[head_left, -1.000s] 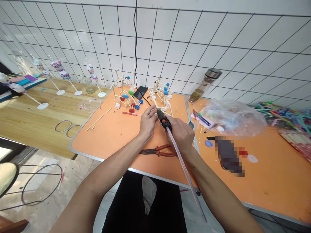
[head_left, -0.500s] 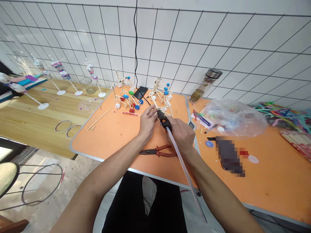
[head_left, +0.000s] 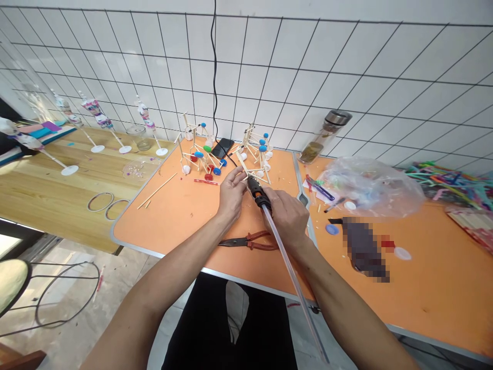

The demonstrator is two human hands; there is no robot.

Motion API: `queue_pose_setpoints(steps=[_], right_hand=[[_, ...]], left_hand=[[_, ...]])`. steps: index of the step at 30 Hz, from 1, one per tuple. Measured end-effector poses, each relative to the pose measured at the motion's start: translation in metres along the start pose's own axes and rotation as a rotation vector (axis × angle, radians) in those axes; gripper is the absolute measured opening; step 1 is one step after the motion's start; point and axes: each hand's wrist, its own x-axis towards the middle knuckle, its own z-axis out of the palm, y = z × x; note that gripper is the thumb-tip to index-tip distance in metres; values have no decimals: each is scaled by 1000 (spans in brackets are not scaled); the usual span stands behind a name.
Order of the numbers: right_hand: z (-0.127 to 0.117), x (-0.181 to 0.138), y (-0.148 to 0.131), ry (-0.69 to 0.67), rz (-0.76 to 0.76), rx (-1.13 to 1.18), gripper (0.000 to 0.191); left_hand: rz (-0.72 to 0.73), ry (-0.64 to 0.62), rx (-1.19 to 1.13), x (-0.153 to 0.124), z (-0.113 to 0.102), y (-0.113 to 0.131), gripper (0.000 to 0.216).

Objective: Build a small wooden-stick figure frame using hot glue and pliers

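Observation:
My right hand (head_left: 287,213) is wrapped round a black hot glue gun (head_left: 257,191), with a long clear glue stick (head_left: 295,280) coming out of its back end. The gun's nozzle points away from me at a small frame of wooden sticks (head_left: 243,163). That frame is pinched in the fingers of my left hand (head_left: 232,192). Part of the frame is hidden behind the gun and fingers. Red-handled pliers (head_left: 248,240) lie below my hands. Behind stand several stick models with coloured wheel-like caps (head_left: 198,154).
A phone (head_left: 222,148) and a black cord (head_left: 214,77) are at the back. To the right are a glass bottle (head_left: 325,136), a plastic bag (head_left: 373,187), a cutter (head_left: 320,187) and a blue cap (head_left: 332,229). Loose sticks (head_left: 157,190) lie left.
Both hands have shifted very slightly left in view, still with the glue gun and the stick frame. The nozzle stays close to the frame.

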Motion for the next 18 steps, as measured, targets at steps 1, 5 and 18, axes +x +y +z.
queue_pose_setpoints(steps=[1,5,18], right_hand=[[0,0,0,-2,-1,3,29],[-1,1,-1,4,-9,0,29],[1,-2,0,-34,12,-6,30]], left_hand=[[2,2,1,0,0,0,58],[12,0,-13,1,0,0,56],[-9,13,22,-2,1,0,54]])
